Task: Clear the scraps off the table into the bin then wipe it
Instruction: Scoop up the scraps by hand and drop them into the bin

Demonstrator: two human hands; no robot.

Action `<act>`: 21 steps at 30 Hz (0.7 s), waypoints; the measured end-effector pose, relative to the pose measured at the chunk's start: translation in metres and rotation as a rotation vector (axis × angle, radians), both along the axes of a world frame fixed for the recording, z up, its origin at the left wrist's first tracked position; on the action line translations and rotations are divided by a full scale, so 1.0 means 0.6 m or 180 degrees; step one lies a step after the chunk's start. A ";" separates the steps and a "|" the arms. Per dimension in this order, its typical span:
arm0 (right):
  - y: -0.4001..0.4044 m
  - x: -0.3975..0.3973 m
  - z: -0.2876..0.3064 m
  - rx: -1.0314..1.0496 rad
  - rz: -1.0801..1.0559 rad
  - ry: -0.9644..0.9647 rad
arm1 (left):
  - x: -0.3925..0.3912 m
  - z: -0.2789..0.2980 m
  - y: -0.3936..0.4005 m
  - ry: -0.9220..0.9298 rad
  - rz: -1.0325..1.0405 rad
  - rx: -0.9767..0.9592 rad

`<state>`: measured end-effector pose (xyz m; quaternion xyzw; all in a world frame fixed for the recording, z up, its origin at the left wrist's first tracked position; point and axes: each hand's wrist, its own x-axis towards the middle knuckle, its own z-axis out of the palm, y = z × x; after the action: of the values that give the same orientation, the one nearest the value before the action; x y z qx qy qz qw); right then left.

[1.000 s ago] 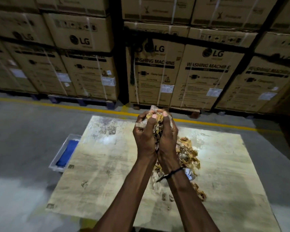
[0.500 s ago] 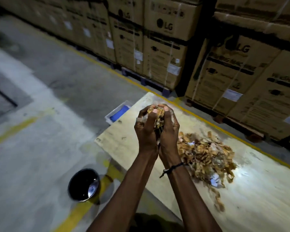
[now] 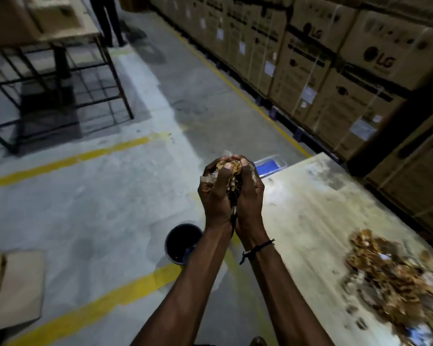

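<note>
Cupped hands (image 3: 231,196) with scraps (image 3: 229,167), now off-table nearer bin (image 3: 183,242); "LG" cartons (image 3: 380,59).

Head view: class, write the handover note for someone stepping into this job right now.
Left hand and right hand: cupped together, shut on a handful of scraps.
Bin: black, on the floor left of the table, below the forearms.
Scrap pile: much still on the table's right side.
Done: one handful lifted off.
Left: drop it in the bin, clear the pile, wipe the table.
</note>
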<state>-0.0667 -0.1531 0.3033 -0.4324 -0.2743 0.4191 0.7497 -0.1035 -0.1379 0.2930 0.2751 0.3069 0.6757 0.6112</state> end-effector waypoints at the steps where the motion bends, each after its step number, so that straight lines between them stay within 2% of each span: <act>1: 0.014 -0.036 -0.007 -0.0019 0.0047 -0.0009 | -0.036 -0.006 0.012 -0.0008 0.0051 -0.0018; 5: 0.055 -0.169 -0.032 -0.0092 0.0185 -0.0201 | -0.171 -0.046 0.060 0.0017 0.0257 -0.0205; 10: 0.088 -0.260 -0.079 -0.0348 0.0224 -0.0256 | -0.262 -0.094 0.092 -0.0036 0.0288 -0.0464; 16: 0.126 -0.292 -0.140 -0.0823 0.0013 0.0044 | -0.288 -0.156 0.125 0.0026 0.0179 -0.0978; 21: 0.175 -0.296 -0.231 -0.1158 0.0038 0.0187 | -0.298 -0.238 0.169 0.0087 0.0126 -0.1407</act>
<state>-0.2445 -0.0483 0.1647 -0.5469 -0.1745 0.4786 0.6643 -0.2823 -0.0366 0.1504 0.1375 0.4610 0.6001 0.6391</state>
